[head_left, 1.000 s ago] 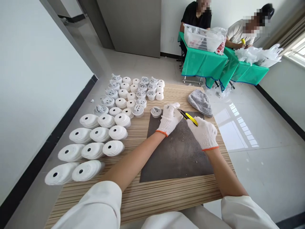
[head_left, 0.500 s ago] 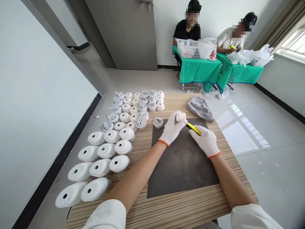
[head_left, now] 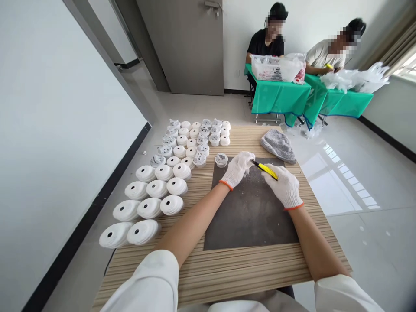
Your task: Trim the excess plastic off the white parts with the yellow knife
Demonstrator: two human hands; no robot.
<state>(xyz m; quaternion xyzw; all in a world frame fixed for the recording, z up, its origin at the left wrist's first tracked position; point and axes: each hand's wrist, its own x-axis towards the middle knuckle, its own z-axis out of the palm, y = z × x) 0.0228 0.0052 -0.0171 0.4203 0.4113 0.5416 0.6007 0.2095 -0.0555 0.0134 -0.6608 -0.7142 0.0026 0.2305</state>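
Note:
My left hand, in a white knit glove with an orange cuff, is closed around a small white piece, mostly hidden by the fingers and hard to tell from the glove. In my gloved right hand is a yellow and black utility knife, its tip pointing left and meeting the left fingertips. Both hands are above a dark mat. Just left of my left hand, a round white part with a grey inside sits at the mat's far left corner.
Rows of stacked white discs and grey-faced round parts fill the striped table's left side. A grey cloth lies at the far right. Beyond, two people sit at green-covered tables with a white basket and plastic bags.
The view has shifted, so the scene sits further right. My left hand has turned, hiding the white round piece that showed at its fingertips. More of the knife's black front end shows.

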